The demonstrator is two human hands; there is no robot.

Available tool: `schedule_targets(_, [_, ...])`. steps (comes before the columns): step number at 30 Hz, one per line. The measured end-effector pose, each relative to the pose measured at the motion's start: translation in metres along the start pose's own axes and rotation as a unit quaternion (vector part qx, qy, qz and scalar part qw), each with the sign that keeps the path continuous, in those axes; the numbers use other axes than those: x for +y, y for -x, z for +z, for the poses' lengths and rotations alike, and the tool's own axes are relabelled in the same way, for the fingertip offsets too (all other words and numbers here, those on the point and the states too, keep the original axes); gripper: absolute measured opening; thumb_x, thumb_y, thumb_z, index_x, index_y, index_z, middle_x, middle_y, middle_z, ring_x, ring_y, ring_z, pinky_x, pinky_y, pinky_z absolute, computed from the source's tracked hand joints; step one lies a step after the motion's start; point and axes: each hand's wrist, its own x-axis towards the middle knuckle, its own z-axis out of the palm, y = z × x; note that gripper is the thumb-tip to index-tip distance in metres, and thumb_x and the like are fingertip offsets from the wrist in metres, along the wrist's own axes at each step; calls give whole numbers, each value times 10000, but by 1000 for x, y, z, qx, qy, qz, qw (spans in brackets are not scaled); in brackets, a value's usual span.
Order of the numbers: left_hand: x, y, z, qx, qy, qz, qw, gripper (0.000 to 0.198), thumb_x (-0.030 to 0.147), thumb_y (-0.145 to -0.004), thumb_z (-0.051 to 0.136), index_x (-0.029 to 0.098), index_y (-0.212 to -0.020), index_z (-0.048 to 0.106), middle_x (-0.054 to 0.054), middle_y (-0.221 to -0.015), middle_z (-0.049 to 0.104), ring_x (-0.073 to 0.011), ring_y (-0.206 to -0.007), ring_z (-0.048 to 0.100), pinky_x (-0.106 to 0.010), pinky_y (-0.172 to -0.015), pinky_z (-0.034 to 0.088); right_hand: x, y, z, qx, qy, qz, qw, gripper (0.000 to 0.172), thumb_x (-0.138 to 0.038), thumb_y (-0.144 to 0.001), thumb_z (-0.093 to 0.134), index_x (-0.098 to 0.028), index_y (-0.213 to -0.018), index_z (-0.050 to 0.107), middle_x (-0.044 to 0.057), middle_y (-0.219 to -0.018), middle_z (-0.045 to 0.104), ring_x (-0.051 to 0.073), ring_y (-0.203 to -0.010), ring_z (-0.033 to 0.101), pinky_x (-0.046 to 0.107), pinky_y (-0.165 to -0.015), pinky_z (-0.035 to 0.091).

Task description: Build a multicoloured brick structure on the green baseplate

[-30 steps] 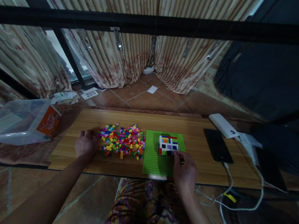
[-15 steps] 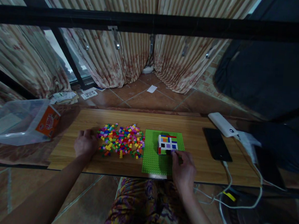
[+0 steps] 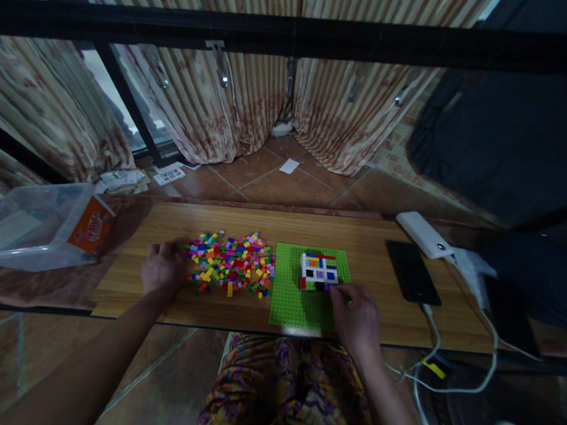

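My right hand [image 3: 356, 316] is at the near right corner of a small block build, thumb and index finger closed on a purple brick [image 3: 327, 286] at its near edge. The build [image 3: 318, 271] has white, blue, red, orange and black bricks and stands on a green baseplate [image 3: 286, 306]. My left hand [image 3: 161, 270] rests on the table beside the left edge of a pile of loose coloured bricks [image 3: 231, 264]. Its fingers are curled under, and anything inside them is hidden.
The wooden table [image 3: 128, 273] carries a black phone [image 3: 412, 273] with a white cable and a white power bank [image 3: 422, 235] on the right. A clear plastic box [image 3: 34, 227] with an orange label stands at the left. A dark bar [image 3: 296, 37] crosses above.
My right hand has shifted slightly right at the corner of the build. My left hand stays beside the pile. The whole view has tilted a little.
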Motion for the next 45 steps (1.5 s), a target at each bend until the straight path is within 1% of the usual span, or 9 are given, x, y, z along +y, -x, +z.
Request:
schedule_targets(5, [-2, 0, 2, 7, -2, 6, 1000, 394, 284, -889, 381, 188, -1196, 609, -146, -1161, 588, -269, -926, 609, -356, -723, 461, -1, -5, 7, 2, -52, 62, 997, 455, -578, -823, 526, -161, -761, 699, 106, -810, 673, 228, -768, 599, 339, -722, 433])
schedule_targets(11, [-2, -1, 2, 2, -10, 6, 1000, 390, 275, -882, 389, 192, -1195, 607, -143, -1163, 583, -266, -926, 608, -350, -718, 465, 9, -5, 15, 2, -175, 190, 966, 468, -606, -663, 691, -147, -755, 698, 75, -735, 695, 204, -674, 606, 305, -635, 431])
schedule_targets(15, [-2, -1, 2, 1, -11, 6, 1000, 391, 272, -888, 391, 185, -1199, 611, -152, -1169, 588, -276, -939, 614, -362, -726, 472, 12, -14, 12, -19, -181, 203, 962, 465, -606, -599, 730, -150, -676, 687, 56, -639, 673, 181, -587, 577, 284, -563, 392])
schedule_targets(19, [-3, 0, 3, 3, -7, 9, 1000, 393, 269, -888, 403, 174, -1208, 610, -163, -1180, 586, -283, -954, 619, -368, -740, 478, 11, -22, 7, -71, -162, 198, 964, 451, -596, -581, 740, -152, -641, 694, 43, -599, 658, 173, -567, 566, 275, -541, 367])
schedule_targets(24, [-3, -1, 2, -4, -8, 3, 1000, 393, 306, -902, 389, 163, -1184, 623, -177, -1166, 589, -299, -952, 624, -385, -740, 485, 9, -24, 2, -92, -167, 199, 961, 457, -607, -581, 722, -154, -632, 684, 29, -590, 639, 161, -570, 541, 267, -540, 349])
schedule_targets(29, [-5, -1, 4, 3, -4, 12, 1000, 391, 304, -905, 385, 170, -1186, 621, -174, -1163, 591, -290, -949, 626, -383, -744, 490, 11, -25, -4, -102, -227, 258, 934, 562, -714, -677, 568, -160, -629, 653, 24, -585, 608, 145, -554, 504, 253, -504, 336])
schedule_targets(32, [-5, -2, 5, 6, -8, 9, 1000, 399, 313, -905, 387, 163, -1194, 618, -177, -1164, 594, -296, -960, 624, -382, -752, 488, 14, -25, -3, -110, -212, 239, 941, 579, -725, -708, 530, -163, -629, 645, 30, -595, 613, 157, -571, 524, 258, -510, 347])
schedule_targets(37, [-4, -1, 3, -4, -6, 6, 1000, 405, 319, -906, 387, 164, -1208, 609, -177, -1176, 593, -297, -961, 622, -382, -756, 489, 15, -23, 3, -122, -98, 163, 974, 518, -684, -721, 567, -177, -663, 652, 29, -624, 638, 182, -609, 575, 274, -558, 353])
schedule_targets(45, [-2, -1, 5, -2, -18, -6, 1000, 384, 290, -898, 403, 173, -1204, 602, -160, -1187, 592, -286, -968, 619, -371, -758, 484, 12, -19, 6, -95, -43, 144, 984, 487, -664, -727, 582, -181, -724, 640, 82, -715, 694, 209, -629, 615, 301, -584, 391])
